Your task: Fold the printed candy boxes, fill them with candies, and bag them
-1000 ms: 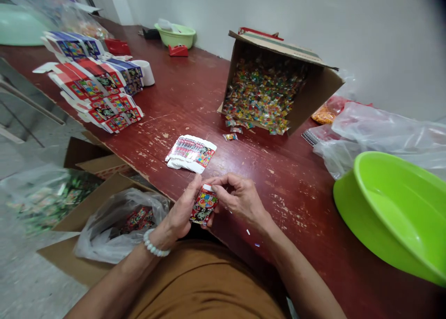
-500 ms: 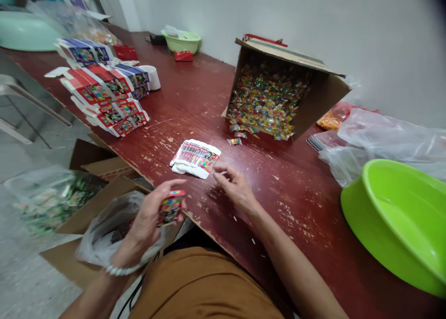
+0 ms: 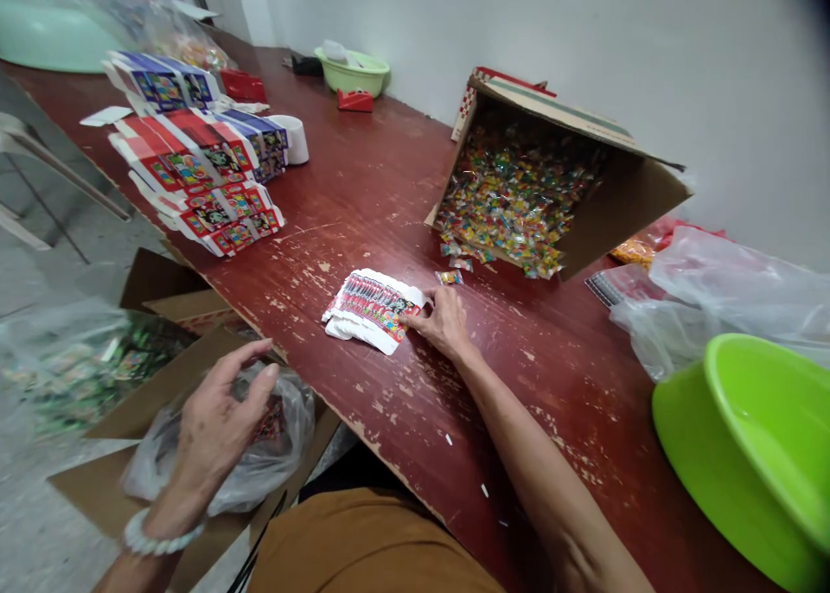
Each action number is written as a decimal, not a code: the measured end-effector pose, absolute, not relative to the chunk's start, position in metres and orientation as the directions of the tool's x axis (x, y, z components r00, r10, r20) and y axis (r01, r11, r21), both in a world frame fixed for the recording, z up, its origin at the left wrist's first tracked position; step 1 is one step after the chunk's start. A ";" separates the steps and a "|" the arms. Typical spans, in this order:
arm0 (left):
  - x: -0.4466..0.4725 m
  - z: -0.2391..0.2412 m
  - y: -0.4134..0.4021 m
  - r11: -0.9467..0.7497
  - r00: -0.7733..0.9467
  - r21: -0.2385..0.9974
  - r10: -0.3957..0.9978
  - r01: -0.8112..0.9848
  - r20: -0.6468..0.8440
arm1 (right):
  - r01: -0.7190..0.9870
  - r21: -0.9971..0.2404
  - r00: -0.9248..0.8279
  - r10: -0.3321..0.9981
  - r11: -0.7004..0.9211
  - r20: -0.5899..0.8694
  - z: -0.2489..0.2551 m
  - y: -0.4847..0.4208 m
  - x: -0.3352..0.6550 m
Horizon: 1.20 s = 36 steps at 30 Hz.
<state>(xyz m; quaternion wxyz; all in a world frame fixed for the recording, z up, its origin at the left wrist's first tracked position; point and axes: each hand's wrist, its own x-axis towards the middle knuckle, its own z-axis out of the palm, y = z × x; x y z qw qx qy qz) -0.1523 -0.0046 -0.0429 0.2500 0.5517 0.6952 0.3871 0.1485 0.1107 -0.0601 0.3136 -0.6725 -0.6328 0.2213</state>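
My left hand (image 3: 217,411) hangs over a plastic-lined cardboard box beside the table, its thumb and fingers apart and nothing in them. Inside the clear plastic bag (image 3: 291,411), red printed packets show partly below the hand. On the table, my right hand (image 3: 444,323) pinches the right end of the top carton in a fanned stack of flat candy cartons (image 3: 369,303), red and white with coloured print. A wrapped candy (image 3: 449,277) lies just beyond the right fingertips.
A tipped cardboard box (image 3: 622,204) spills wrapped candies (image 3: 512,195) on the table. Bundled cartons (image 3: 194,156) are piled at the left, near a white roll (image 3: 296,140). A green basin (image 3: 726,437) and plastic bags (image 3: 713,273) stand right. A bag of green packets (image 3: 110,368) lies on the floor.
My left hand has moved down and left over the lined box and let go of the small red candy box. My right hand has reached forward and taken hold of the top flat carton.
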 end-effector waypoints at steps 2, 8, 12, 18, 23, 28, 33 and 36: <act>-0.126 -0.034 0.004 -0.027 -0.238 0.819 0.951 0.573 0.198 | 0.484 -0.874 0.185 0.981 -0.045 0.052 -0.060 0.111 0.152; -0.071 -0.003 0.026 -0.011 0.050 0.994 0.999 0.107 0.005 | 0.046 -0.998 0.010 0.999 -0.052 -0.052 -0.026 0.082 0.163; -0.052 0.005 0.021 0.472 0.639 0.865 0.721 -0.171 -0.267 | -0.195 -0.979 -0.189 0.982 -0.057 -0.019 0.002 0.047 0.158; -0.038 -0.004 0.000 0.589 0.773 0.779 0.590 -0.214 -0.234 | -0.248 -0.966 -0.246 0.969 -0.066 -0.003 0.010 0.020 0.152; -0.035 0.006 -0.009 0.515 0.736 0.842 0.631 -0.161 -0.245 | -0.249 -0.968 -0.245 0.969 -0.027 0.036 0.015 0.010 0.153; -0.024 0.017 -0.015 0.381 0.614 0.920 0.749 -0.091 -0.250 | -0.302 -0.953 -0.208 0.976 0.004 0.070 0.025 -0.003 0.152; -0.010 0.015 -0.020 0.353 0.422 0.930 0.862 -0.103 -0.281 | -0.295 -0.947 -0.336 0.942 -0.129 -0.023 0.022 -0.021 0.150; -0.008 0.010 -0.021 0.332 0.426 0.939 0.865 -0.087 -0.266 | -0.198 -0.975 -0.258 0.965 -0.101 -0.048 0.016 -0.026 0.150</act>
